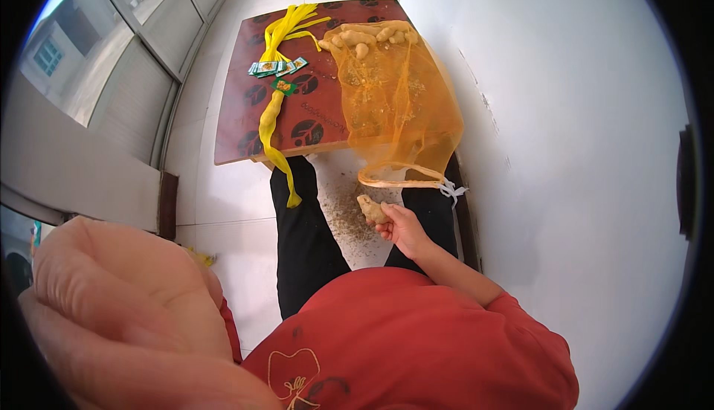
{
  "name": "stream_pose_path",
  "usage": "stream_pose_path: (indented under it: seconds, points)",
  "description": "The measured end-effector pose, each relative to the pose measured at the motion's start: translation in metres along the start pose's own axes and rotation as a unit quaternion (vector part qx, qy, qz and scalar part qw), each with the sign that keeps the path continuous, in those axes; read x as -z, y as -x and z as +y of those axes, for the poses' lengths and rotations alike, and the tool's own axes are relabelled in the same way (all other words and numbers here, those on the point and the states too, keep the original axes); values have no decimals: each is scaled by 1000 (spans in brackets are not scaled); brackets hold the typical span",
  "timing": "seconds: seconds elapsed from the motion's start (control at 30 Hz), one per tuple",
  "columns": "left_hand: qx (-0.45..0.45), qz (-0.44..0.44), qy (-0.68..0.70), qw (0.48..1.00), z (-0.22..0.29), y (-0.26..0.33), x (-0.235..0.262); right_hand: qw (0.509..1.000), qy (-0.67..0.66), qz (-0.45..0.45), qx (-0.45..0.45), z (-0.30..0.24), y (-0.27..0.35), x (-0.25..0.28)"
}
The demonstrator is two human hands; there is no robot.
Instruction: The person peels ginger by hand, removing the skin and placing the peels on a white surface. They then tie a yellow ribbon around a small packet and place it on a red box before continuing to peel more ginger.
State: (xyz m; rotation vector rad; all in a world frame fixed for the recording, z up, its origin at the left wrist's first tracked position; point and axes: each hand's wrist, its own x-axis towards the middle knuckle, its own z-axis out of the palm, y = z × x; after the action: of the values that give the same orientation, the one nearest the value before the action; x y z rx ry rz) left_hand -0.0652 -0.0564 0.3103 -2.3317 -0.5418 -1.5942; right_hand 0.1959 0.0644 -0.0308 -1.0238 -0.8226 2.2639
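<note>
My right hand (402, 226) is closed around a knobbly piece of ginger (371, 208), held above my lap just below the hanging mouth of a large orange mesh sack (398, 101). The sack lies on a dark red board table (253, 124) with several more ginger pieces (366, 38) at its far end. My left hand (123, 321) is raised very close to the camera at the lower left, fingers curled; whether it holds anything is hidden.
A bundle of yellow mesh bags (281, 31) and one filled yellow mesh tube (272, 124) lie on the table beside small green labels (277, 66). Dirt crumbs cover the tiled floor (349, 220) between my legs. A white wall (565, 127) stands on the right, windows (97, 53) on the left.
</note>
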Motion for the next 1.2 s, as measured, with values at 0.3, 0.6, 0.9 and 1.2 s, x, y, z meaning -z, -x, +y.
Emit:
stream_pose_path:
  seconds: [0.3, 0.6, 0.9, 1.2]
  points:
    - [528, 201, 114, 817, -22, 166, -138, 989, 68, -9, 132, -25, -7, -29]
    - [700, 154, 393, 576, -27, 238, -198, 961, 102, -37, 253, -27, 2, -53]
    - [712, 194, 332, 588, -36, 234, -195, 913, 202, 16, 355, -22, -7, -44]
    - [705, 173, 337, 599, -45, 235, -199, 867, 304, 58, 390, -31, 1, -45]
